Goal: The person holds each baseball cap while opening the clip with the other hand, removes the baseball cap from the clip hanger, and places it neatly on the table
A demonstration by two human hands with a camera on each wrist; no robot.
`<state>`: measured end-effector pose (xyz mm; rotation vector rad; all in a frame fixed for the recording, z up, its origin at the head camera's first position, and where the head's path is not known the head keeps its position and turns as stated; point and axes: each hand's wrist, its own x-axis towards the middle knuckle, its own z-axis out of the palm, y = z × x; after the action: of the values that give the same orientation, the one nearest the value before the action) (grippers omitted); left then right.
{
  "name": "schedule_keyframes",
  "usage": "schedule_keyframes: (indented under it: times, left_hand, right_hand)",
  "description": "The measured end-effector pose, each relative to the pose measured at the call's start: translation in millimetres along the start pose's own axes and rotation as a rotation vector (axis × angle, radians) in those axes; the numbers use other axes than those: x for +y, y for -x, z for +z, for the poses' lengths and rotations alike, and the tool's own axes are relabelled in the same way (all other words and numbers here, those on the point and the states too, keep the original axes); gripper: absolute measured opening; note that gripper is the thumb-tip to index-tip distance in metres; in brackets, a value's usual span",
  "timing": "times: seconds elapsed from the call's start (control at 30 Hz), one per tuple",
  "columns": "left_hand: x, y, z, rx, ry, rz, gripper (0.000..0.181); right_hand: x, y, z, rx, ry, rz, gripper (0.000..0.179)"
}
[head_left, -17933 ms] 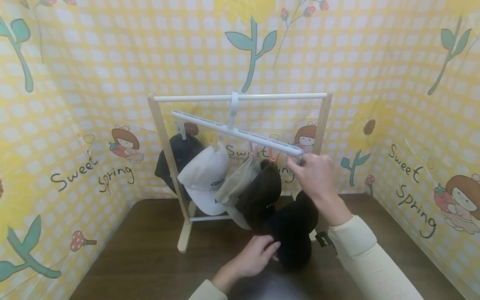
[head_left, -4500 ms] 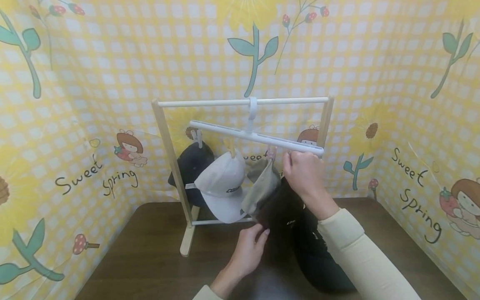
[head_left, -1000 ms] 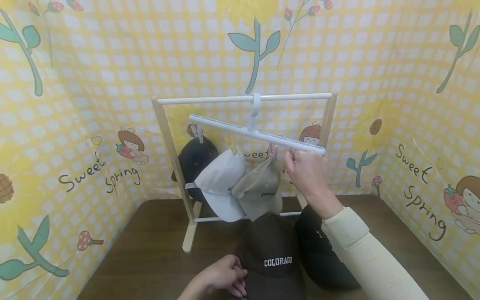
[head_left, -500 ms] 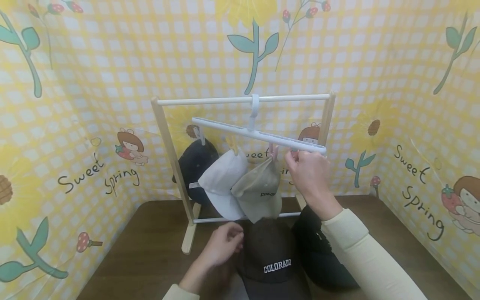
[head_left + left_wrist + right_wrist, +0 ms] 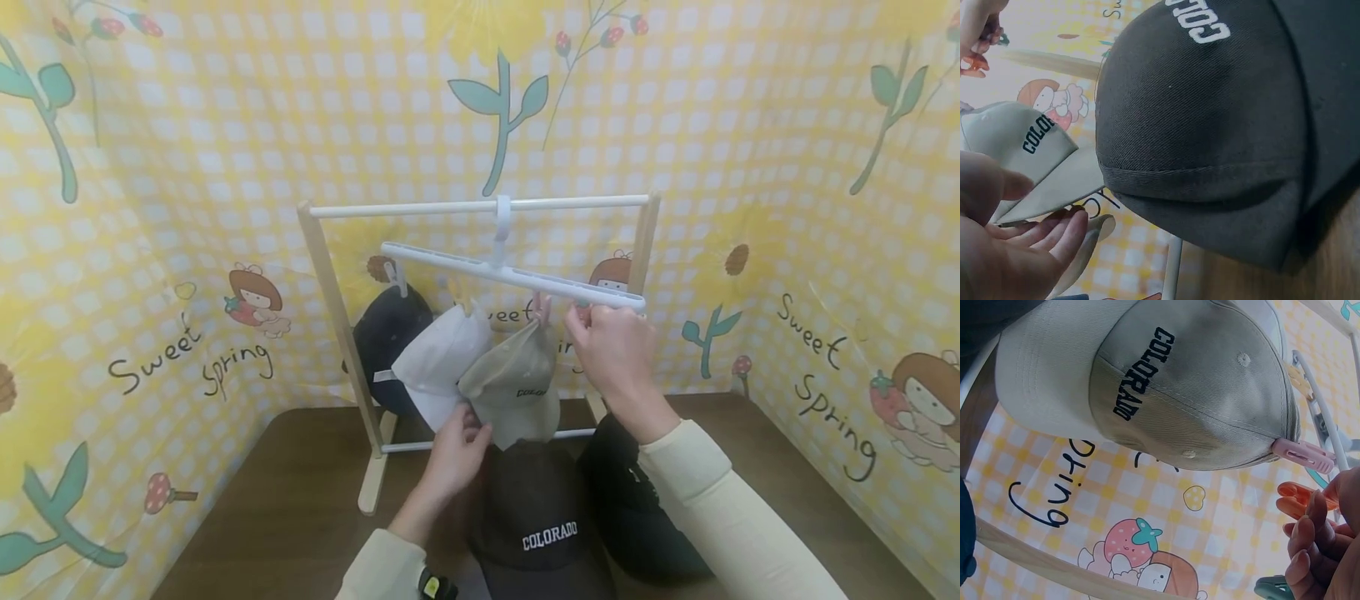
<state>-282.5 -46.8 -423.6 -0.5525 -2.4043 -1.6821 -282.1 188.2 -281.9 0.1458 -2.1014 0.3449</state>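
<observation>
Soft, even head view; dimmer, backlit wrist views.

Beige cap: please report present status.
Beige cap hangs from pink clip. Left hand at its brim, contact unclear. Right hand pinches orange clip. Brown cap in front.

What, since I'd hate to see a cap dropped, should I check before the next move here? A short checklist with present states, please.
1. Hanger hooked over the rack's top rail: ok.
2. Hanger level: not ok; it slopes down toward the end by the right hand.
3. Beige cap held by the pink clip: ok.
4. Orange clip free of any cap: ok; the right hand's fingers are around it.
5. Left hand gripping the beige cap: cannot tell; it is at the brim, but contact is unclear.
6. Brown cap off the hanger: ok; it sits in front of the rack.
</observation>
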Motion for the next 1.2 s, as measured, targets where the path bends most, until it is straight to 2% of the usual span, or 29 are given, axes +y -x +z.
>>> schedule_keyframes:
  times: [0.17, 0.43, 0.63, 0.93, 1.2]
  left_hand:
    - [-2.5, -6.8, 1.0, 0.025, 0.061, 0.016, 0.024]
    - [-8.8, -10.2, -9.5, 0.125, 0.010, 0.054, 0.015]
    - [-8.2, -9.2, -19.1, 0.183, -0.016, 0.071, 0.023]
    - [7.6, -4.4, -35.2, 0.218, 0.028, 0.056, 0.031]
    - [8.6, 5.7, -38.2, 0.221, -0.044, 0.080, 0.020]
  right_hand:
    - [0, -0.3, 1, 0.007, 0.011, -0.014, 0.054]
    - [-1, -1.7, 4, 0.026, 0.008, -0.021, 0.053]
    - [1, -1.9, 5, 0.042, 0.017, -0.022, 0.051]
    - [4, -2.7, 6, 0.077, 0.021, -0.036, 0.051]
    - [8, -0.9, 6, 0.081, -0.011, 0.017, 0.045]
